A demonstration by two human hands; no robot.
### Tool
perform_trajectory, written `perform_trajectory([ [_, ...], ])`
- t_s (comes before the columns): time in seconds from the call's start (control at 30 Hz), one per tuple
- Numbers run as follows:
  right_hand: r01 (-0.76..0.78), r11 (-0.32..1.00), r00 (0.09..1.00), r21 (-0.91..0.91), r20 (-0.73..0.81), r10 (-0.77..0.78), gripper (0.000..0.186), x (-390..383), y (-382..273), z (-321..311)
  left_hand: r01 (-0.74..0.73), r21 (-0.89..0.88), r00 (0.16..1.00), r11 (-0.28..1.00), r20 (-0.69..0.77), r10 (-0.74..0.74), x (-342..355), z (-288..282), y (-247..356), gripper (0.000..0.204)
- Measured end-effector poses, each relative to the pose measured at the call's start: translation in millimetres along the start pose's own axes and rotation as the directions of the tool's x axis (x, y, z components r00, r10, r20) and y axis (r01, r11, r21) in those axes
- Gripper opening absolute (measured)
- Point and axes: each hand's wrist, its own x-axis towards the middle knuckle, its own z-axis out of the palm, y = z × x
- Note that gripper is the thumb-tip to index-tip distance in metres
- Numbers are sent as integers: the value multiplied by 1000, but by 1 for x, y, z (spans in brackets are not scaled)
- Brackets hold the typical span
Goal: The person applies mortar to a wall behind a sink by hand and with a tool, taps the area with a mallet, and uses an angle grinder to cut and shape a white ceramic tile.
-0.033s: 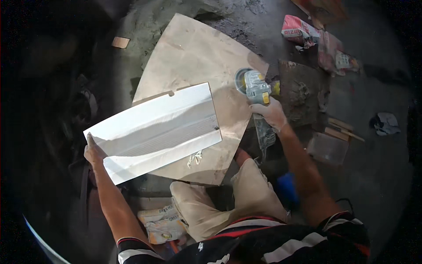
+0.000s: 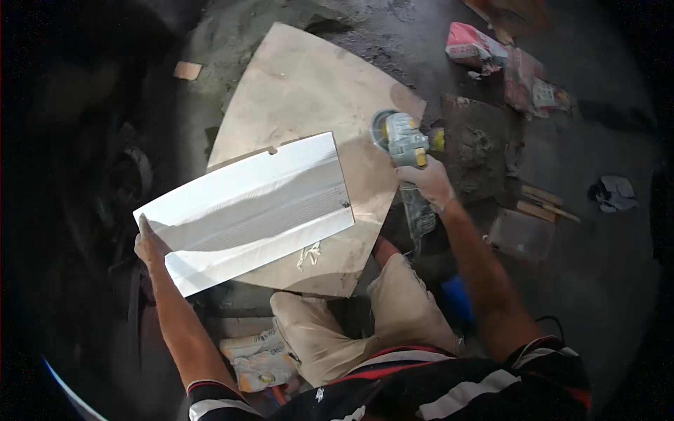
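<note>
My left hand (image 2: pixel 149 242) grips the left end of a white tile (image 2: pixel 295 158), its thumb lying on the upper face. The tile has grey wavy bands and a small notch in its far edge. It lies tilted across a large beige board or slab (image 2: pixel 302 84), overhanging the board's left side. My right hand (image 2: pixel 427 184), whitened with dust, is closed round a grey and yellow angle grinder (image 2: pixel 406 140). The grinder's round disc is over the board's right part, apart from the tile. Whether the disc spins cannot be told.
Pale scraps (image 2: pixel 309 255) lie on the board near my knees. To the right are a dirty flat panel (image 2: pixel 474 147), red and white bags (image 2: pixel 474 45), wood strips (image 2: pixel 544 203) and a crumpled piece (image 2: pixel 614 193). A printed sack (image 2: pixel 260 358) lies beside my left leg.
The board, floor items and my right hand with the grinder appear slightly farther left in the picture. The tile and my left hand stay in nearly the same place.
</note>
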Motion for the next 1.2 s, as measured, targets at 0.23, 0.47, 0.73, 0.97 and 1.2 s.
perform_trajectory([
  [0.23, -69, 995, 997, 68, -32, 71, 30, 15, 28, 2, -415, 458, 910, 786, 202, 363, 10, 54, -78, 56],
  [0.47, -16, 990, 1000, 137, -12, 18, 36, 19, 30, 6, -42, 21, 985, 999, 170, 38, 2, 44, -67, 69],
  [0.73, 37, 978, 998, 203, 49, -48, 40, 15, 27, 2, -430, 423, 883, 798, 11, 470, -100, 71, 6, 71],
  [0.97, -35, 937, 985, 347, 169, -26, 37, 17, 42, 3, 123, -79, 34, 989, 997, 75, -463, 227, 101, 93],
  [1.2, -178, 849, 977, 497, 192, 92, 50, 26, 66, -1, 336, -248, 288, 909, 945, 151, -524, 260, 162, 64],
])
